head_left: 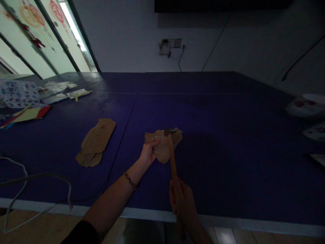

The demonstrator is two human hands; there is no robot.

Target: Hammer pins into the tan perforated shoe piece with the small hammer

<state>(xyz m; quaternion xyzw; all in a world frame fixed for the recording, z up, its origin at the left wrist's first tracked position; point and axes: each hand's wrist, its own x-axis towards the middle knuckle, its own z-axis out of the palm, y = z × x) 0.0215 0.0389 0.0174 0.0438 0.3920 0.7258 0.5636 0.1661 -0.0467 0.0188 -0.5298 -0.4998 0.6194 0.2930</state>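
Observation:
My left hand [148,153] grips the left edge of a brown piece of cardboard [161,155], thumb on top. Small holes dot the cardboard, and a short row of shiny bits shows near the thumb. A hammer [172,156] is in my right hand [182,198], its fingers wrapped round the wooden handle. The metal head lies over the upper right part of the cardboard; whether it touches is unclear. To the left, more brown cardboard [99,137], full of holes, rests on the dark blue table [228,152].
A grey cable [38,175] loops over the table's front left. Coloured paper sheets [31,113] and a patterned bag [19,93] sit at the far left. At the right edge is a bowl-like item [308,105]. Behind the table, the wall carries sockets [175,43] with wires.

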